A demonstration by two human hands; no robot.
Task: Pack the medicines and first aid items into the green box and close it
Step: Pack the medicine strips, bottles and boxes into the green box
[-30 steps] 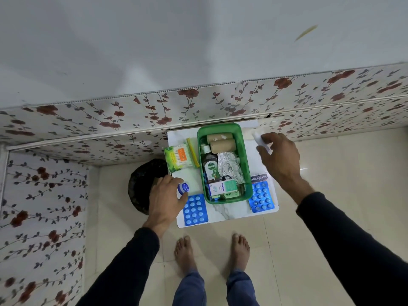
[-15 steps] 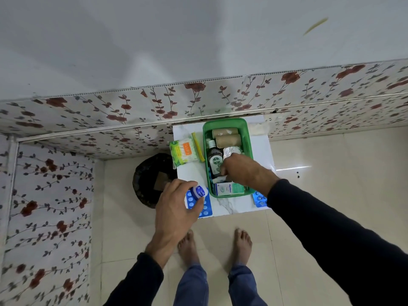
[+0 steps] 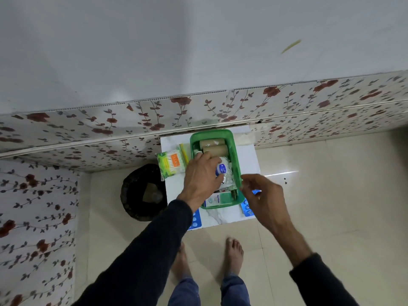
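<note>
Since half a second ago our left hand (image 3: 202, 176) has carried the small blue-capped jar (image 3: 221, 170) from the near left corner of the tabletop (image 3: 247, 155) to a spot over the green box (image 3: 234, 155), and our right hand (image 3: 263, 197) has come out of the box and now hovers at its 4 o'clock corner. The left grip pinches the jar between thumb and fingers, above the crumpled foil strips (image 3: 227, 178) in the middle of the box. The right grip is loosely spread, fingers curled, holding nothing.

The box sits open at the centre of the white tabletop. At its 12 o'clock end lie two tan bandage rolls (image 3: 215, 147); at its 6 o'clock end a white and green medicine carton (image 3: 218, 199) lies flat. We cannot make out what is under the left hand.

Outside the box, at 9 o'clock, a green packet of cotton buds (image 3: 170, 163) lies on the tabletop with a yellow stick (image 3: 183, 152) just beside it. A blue pill blister (image 3: 195, 220) lies at 7 o'clock, partly hidden by our left sleeve, and another blue blister (image 3: 248, 208) at 5 o'clock, partly under the right hand. A black bin (image 3: 141, 193) stands on the floor at the tabletop's 9 o'clock side.
</note>
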